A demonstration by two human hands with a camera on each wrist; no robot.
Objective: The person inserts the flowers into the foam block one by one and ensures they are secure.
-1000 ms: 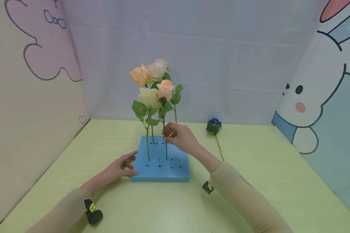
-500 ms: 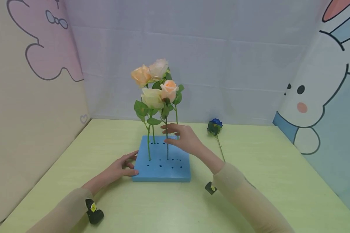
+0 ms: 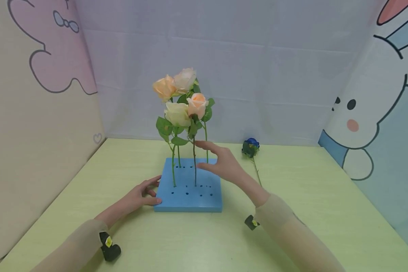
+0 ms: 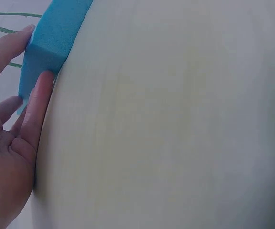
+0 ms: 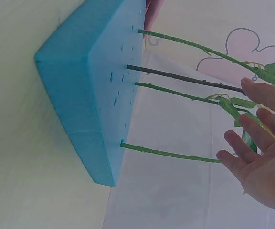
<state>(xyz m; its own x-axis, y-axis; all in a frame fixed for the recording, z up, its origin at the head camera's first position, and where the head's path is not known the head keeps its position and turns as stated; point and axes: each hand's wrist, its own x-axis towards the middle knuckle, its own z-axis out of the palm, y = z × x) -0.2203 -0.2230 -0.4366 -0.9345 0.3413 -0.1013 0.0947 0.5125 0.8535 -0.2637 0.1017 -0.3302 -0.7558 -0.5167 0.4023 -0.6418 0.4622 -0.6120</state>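
Note:
Four roses would exceed my count, so several roses stand upright in a blue foam block [image 3: 187, 204] with small holes. A peach-pink rose [image 3: 197, 105] on a dark stem [image 5: 185, 78] is at the front right of them. My right hand [image 3: 224, 164] is just right of that stem, thumb and fingers spread apart, holding nothing. A cream rose [image 3: 177, 114], a yellow-orange rose [image 3: 164, 88] and a pale pink rose [image 3: 185, 80] stand around it. My left hand [image 3: 141, 194] touches the block's left side with relaxed fingers; its fingertips [image 4: 44, 78] rest against the edge.
A blue rose [image 3: 250, 147] lies on the pale yellow-green table [image 3: 292, 211] right of the block, its stem partly behind my right forearm. A light cloth backdrop [image 3: 258, 83] hangs behind the table. Printed walls stand on both sides.
My right hand has let go of the peach-pink rose's dark stem, spread its fingers and moved slightly right. The rose stays upright in the block. My left hand keeps its place.

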